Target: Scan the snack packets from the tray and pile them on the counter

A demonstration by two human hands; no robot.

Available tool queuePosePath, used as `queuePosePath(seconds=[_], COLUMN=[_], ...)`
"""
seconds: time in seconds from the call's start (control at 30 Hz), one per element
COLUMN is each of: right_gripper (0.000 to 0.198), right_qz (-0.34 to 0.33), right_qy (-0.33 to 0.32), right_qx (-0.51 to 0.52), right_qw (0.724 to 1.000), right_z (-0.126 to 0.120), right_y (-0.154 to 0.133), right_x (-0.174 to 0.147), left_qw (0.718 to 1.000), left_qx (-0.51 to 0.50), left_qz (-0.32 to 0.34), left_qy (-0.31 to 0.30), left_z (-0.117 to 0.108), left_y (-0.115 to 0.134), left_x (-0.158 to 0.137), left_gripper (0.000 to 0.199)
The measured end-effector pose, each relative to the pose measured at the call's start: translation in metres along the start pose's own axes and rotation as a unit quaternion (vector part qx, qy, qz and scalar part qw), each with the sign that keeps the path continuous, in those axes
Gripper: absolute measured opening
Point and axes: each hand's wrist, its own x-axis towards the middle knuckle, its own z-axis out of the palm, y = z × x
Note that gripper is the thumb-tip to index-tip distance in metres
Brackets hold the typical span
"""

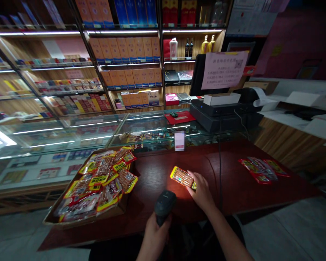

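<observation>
My left hand (155,232) is wrapped round the handle of a dark barcode scanner (165,202), whose head points forward over the table's near edge. A reddish glow lies on the wood in front of it. In my right hand (201,190) is a snack packet (182,176) with yellow and red ends and brown sticks showing through its clear middle. My fingers grip its right end, just above the tabletop. To the left, a cardboard box (122,207) is heaped with similar snack packets (104,177). Several red packets (263,169) lie together at the table's right side.
The dark red wooden table (152,163) meets a glass display counter (97,127). A monitor with a paper notice (224,70) stands on a black cash drawer (214,116) at the back right. A cable (220,163) runs down across the table. Shelves (127,65) of boxes and bottles stand behind.
</observation>
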Motion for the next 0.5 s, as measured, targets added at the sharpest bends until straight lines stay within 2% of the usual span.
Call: queuePosePath(seconds=[0.27,0.43,0.5], right_gripper=[0.055,0.053,0.055], right_qz=[-0.019,0.0,0.001], right_qy=[0.002,0.03,0.035], right_qx=[0.068,0.116,0.138], right_qw=[0.998,0.993,0.99], right_z=[-0.002,-0.003,-0.005], right_y=[0.004,0.005,-0.005], right_x=[-0.003,-0.003,0.008], left_qw=[1.0,0.998,0.996], left_qx=[-0.012,-0.055,-0.08], left_qz=[-0.003,-0.018,-0.043], left_qy=[-0.005,0.007,0.009], left_z=[0.003,0.004,0.002], left_y=[0.012,0.005,-0.002], left_x=[0.0,0.005,0.01], left_gripper=[0.041,0.036,0.036])
